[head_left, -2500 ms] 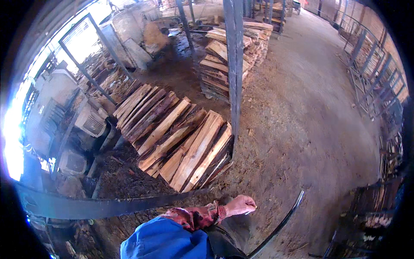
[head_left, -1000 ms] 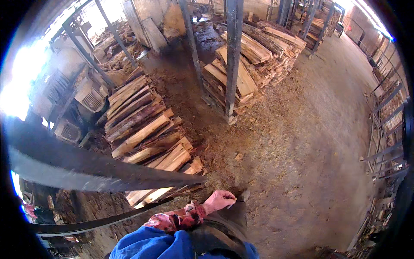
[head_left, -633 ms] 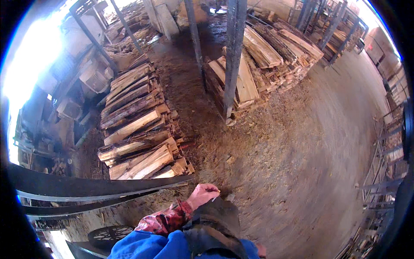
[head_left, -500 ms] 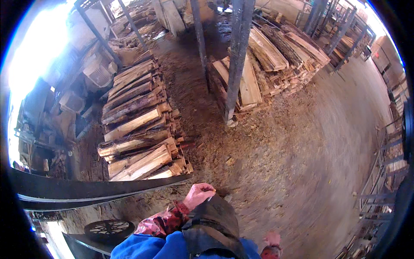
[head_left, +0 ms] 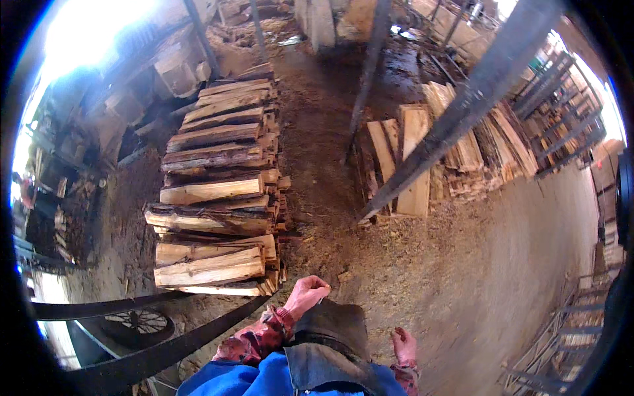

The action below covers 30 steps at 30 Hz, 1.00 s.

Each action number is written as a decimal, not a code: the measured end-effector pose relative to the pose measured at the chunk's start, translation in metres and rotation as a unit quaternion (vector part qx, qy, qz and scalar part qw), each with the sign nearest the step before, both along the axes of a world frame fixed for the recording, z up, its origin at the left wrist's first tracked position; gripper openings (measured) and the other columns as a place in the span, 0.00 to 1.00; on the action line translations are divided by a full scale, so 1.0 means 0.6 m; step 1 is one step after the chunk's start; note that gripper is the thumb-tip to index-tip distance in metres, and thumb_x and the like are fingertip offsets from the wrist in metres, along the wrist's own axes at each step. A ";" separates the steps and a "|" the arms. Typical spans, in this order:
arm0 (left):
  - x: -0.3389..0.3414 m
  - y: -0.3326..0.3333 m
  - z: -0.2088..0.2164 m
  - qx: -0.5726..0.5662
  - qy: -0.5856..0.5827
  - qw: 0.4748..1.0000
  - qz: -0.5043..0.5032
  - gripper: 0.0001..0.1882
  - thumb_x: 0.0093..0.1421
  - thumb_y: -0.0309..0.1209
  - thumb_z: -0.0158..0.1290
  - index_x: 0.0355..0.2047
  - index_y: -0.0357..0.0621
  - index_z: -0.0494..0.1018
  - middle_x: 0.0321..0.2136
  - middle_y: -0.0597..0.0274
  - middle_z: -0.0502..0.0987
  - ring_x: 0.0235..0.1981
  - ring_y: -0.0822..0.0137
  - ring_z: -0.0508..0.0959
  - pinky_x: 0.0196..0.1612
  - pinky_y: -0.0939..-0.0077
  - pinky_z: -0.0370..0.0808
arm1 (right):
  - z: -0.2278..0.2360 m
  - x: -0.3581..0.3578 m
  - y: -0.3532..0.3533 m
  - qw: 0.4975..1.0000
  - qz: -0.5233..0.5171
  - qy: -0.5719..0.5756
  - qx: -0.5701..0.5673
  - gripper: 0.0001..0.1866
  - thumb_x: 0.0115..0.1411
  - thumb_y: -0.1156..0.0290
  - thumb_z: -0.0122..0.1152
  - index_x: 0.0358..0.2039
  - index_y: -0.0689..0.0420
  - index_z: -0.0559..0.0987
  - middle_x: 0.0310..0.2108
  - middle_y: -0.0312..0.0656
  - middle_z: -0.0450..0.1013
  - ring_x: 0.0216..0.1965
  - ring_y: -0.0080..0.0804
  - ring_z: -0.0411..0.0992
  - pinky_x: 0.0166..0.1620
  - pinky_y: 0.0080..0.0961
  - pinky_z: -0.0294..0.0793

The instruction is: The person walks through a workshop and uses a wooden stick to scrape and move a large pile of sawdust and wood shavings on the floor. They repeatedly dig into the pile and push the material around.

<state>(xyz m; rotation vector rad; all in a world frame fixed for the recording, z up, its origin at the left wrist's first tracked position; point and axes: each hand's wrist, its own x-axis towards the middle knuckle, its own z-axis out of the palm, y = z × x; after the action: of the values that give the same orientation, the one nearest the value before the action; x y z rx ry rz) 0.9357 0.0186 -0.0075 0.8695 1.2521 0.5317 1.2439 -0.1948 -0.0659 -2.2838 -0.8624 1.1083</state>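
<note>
Floor (head_left: 475, 257): brown, littered with debris, takes up the middle and right. Left wood stack (head_left: 214, 191): split pieces laid crosswise in a long pile on the floor. Right wood stack (head_left: 415, 155): well apart from the left one, strip of floor between. Thick dark post (head_left: 456, 119) crosses in front of the right stack, foot near that stack's near left corner. Two dark curved bars, nearer one (head_left: 172, 347), sweep across lower left; spoked wheel (head_left: 140, 321) shows between them. Dark apron (head_left: 333, 323) over the blue clothing.

Left hand (head_left: 306, 296): in front of the apron, near the near right corner of the left stack as seen, apart from the wood. Its grip is narrow, fingertips pinched on a small pale item (head_left: 322, 300), too small to identify. Right hand (head_left: 404, 346): lower, right of the apron, fingers loosely curled; can't tell if that grip holds anything.
</note>
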 end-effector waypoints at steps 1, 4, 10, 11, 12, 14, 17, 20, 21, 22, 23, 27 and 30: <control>0.005 0.019 -0.002 0.001 0.002 1.000 0.009 0.08 0.53 0.30 0.56 0.27 0.37 0.75 0.22 0.71 0.73 0.24 0.80 0.69 0.27 0.84 0.65 | 0.004 -0.003 0.016 0.999 0.029 -0.025 0.036 0.17 0.55 0.66 0.59 0.42 0.62 0.77 0.32 0.43 0.77 0.28 0.27 0.75 0.35 0.23 0.73; 0.008 0.065 -0.004 0.001 0.017 0.999 0.045 0.08 0.53 0.30 0.56 0.26 0.37 0.74 0.22 0.71 0.73 0.25 0.80 0.69 0.28 0.84 0.65 | 0.008 0.000 0.080 0.999 0.029 0.014 0.002 0.17 0.55 0.67 0.59 0.42 0.64 0.76 0.32 0.44 0.77 0.30 0.27 0.75 0.36 0.23 0.74; 0.004 0.128 -0.034 -0.007 0.000 0.989 0.148 0.07 0.53 0.30 0.56 0.27 0.37 0.74 0.23 0.70 0.74 0.27 0.79 0.70 0.30 0.83 0.67 | 0.075 -0.010 0.291 0.988 0.150 0.020 0.009 0.18 0.54 0.65 0.59 0.43 0.62 0.75 0.33 0.44 0.76 0.34 0.30 0.75 0.38 0.26 0.73; 0.004 0.136 -0.037 -0.009 0.000 0.986 0.166 0.07 0.53 0.30 0.56 0.27 0.37 0.75 0.23 0.70 0.74 0.26 0.79 0.70 0.30 0.84 0.67 | 0.081 -0.008 0.323 0.985 0.168 0.024 0.015 0.18 0.54 0.63 0.59 0.42 0.61 0.76 0.34 0.44 0.76 0.36 0.32 0.75 0.39 0.28 0.73; 0.008 0.150 -0.037 -0.009 -0.001 0.983 0.185 0.07 0.53 0.30 0.56 0.28 0.37 0.75 0.23 0.69 0.75 0.26 0.79 0.71 0.30 0.84 0.67 | 0.071 0.005 0.355 0.980 0.199 0.027 0.018 0.17 0.54 0.64 0.59 0.41 0.61 0.76 0.33 0.44 0.76 0.35 0.33 0.75 0.39 0.28 0.73; 0.018 0.172 -0.027 -0.012 0.022 0.980 0.200 0.08 0.52 0.29 0.57 0.29 0.37 0.76 0.23 0.69 0.75 0.26 0.79 0.71 0.30 0.85 0.68 | 0.047 0.029 0.416 0.968 0.248 0.027 0.028 0.16 0.53 0.64 0.60 0.39 0.60 0.76 0.32 0.45 0.76 0.35 0.34 0.75 0.39 0.29 0.73; 0.013 0.183 -0.017 -0.032 0.022 0.963 0.265 0.07 0.52 0.29 0.57 0.29 0.37 0.77 0.23 0.68 0.76 0.25 0.80 0.71 0.30 0.85 0.68 | 0.101 0.006 0.519 0.948 0.316 0.010 0.038 0.15 0.52 0.65 0.60 0.37 0.60 0.75 0.31 0.46 0.75 0.34 0.37 0.75 0.37 0.31 0.73; 0.012 0.204 -0.023 0.007 0.041 0.952 0.302 0.07 0.52 0.29 0.57 0.29 0.37 0.77 0.23 0.69 0.76 0.25 0.80 0.71 0.30 0.85 0.68 | 0.063 0.032 0.592 0.911 0.389 -0.009 0.138 0.17 0.55 0.65 0.60 0.41 0.62 0.74 0.33 0.44 0.74 0.36 0.34 0.74 0.40 0.26 0.73; 0.014 0.209 -0.020 -0.006 0.035 0.944 0.328 0.07 0.51 0.28 0.57 0.28 0.37 0.77 0.22 0.69 0.76 0.25 0.80 0.71 0.29 0.85 0.68 | 0.068 0.029 0.614 0.910 0.395 0.004 0.129 0.17 0.55 0.65 0.60 0.41 0.62 0.74 0.33 0.44 0.74 0.36 0.34 0.74 0.40 0.26 0.73; 0.012 0.215 -0.014 -0.008 0.040 0.942 0.334 0.07 0.51 0.28 0.58 0.28 0.37 0.76 0.22 0.69 0.76 0.24 0.80 0.71 0.29 0.85 0.68 | 0.082 0.019 0.646 0.909 0.399 0.018 0.121 0.16 0.55 0.66 0.60 0.41 0.62 0.73 0.34 0.44 0.74 0.37 0.34 0.74 0.40 0.27 0.73; 0.010 0.218 -0.011 -0.009 0.044 0.940 0.339 0.06 0.51 0.28 0.58 0.27 0.37 0.76 0.22 0.69 0.76 0.24 0.80 0.71 0.29 0.85 0.68 | 0.091 0.011 0.671 0.908 0.403 0.031 0.113 0.16 0.55 0.67 0.60 0.41 0.62 0.73 0.35 0.44 0.73 0.37 0.34 0.74 0.40 0.27 0.73; 0.014 0.247 -0.020 -0.020 0.043 0.926 0.374 0.05 0.50 0.27 0.58 0.26 0.38 0.76 0.21 0.69 0.76 0.23 0.79 0.72 0.28 0.85 0.68 | 0.100 -0.004 0.752 0.883 0.438 0.014 0.165 0.18 0.54 0.66 0.59 0.43 0.62 0.73 0.34 0.48 0.72 0.34 0.42 0.74 0.39 0.31 0.74; 0.006 0.287 -0.023 -0.039 0.028 0.924 0.380 0.06 0.50 0.27 0.58 0.27 0.38 0.76 0.22 0.68 0.76 0.24 0.79 0.72 0.29 0.84 0.69 | 0.130 -0.036 0.802 0.880 0.444 0.030 0.164 0.18 0.54 0.68 0.59 0.44 0.62 0.73 0.34 0.48 0.72 0.35 0.41 0.73 0.39 0.30 0.74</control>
<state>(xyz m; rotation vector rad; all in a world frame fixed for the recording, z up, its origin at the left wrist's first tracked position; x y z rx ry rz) 0.9392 0.1905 -0.0210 0.2990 1.6443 1.0666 1.2226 0.2865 0.0123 -1.5420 -2.0004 1.2214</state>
